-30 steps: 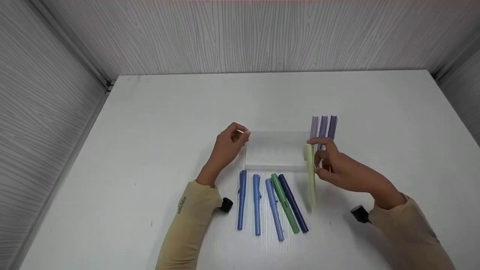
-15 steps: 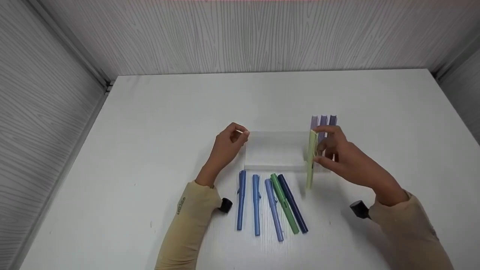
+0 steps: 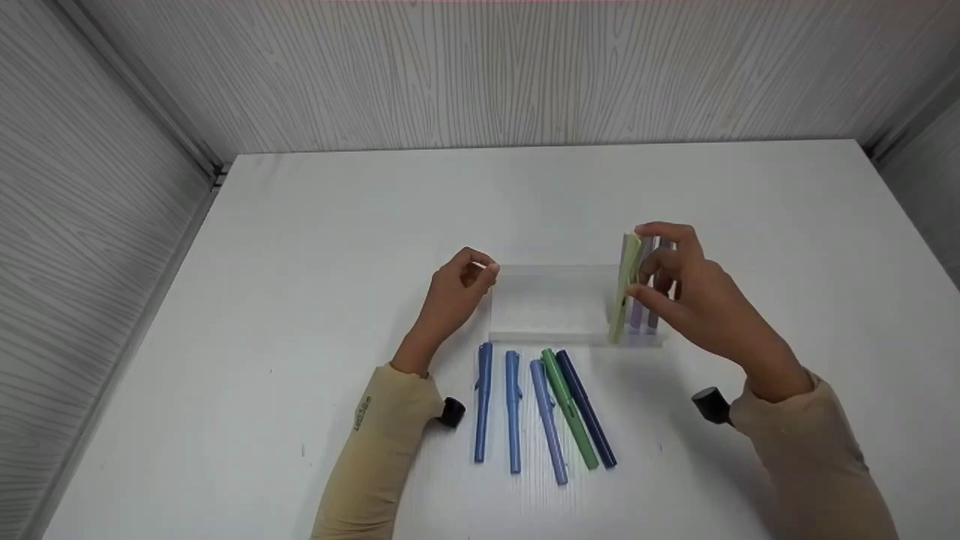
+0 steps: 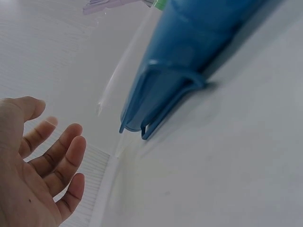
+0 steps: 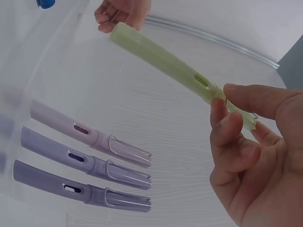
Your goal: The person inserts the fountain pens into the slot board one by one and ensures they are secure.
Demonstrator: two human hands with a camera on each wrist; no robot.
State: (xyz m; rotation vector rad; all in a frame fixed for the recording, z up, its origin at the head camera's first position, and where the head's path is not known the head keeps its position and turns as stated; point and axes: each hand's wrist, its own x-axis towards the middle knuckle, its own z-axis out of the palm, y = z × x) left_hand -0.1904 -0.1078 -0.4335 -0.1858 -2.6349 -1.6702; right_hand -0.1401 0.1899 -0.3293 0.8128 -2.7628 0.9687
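In the head view my right hand [image 3: 694,289] pinches a pale yellow-green pen [image 3: 622,300] near its capped end, over the right part of a clear pen stand [image 3: 551,300]. In the right wrist view, three capped pens rest side by side in the stand: a pale lilac pen [image 5: 61,120], a lavender pen [image 5: 54,145] and a dark purple pen [image 5: 47,179]. The held pen lies apart from them, at a slant. At the stand's upper left corner, my left hand [image 3: 461,285] holds the edge between thumb and forefinger, the other fingers loosely curled.
Before the stand lie a dark blue pen [image 3: 482,405], a lighter blue pen [image 3: 513,412], a periwinkle pen [image 3: 550,424], a green pen [image 3: 571,409] and a navy pen [image 3: 589,412]. Wood-grain panels [image 3: 525,75] border the white table [image 3: 337,202] at the back and sides.
My right hand has carried the yellow-green pen away from me, up from the front of the stand to beside the purple pens. The left hand has stayed at the stand's corner.
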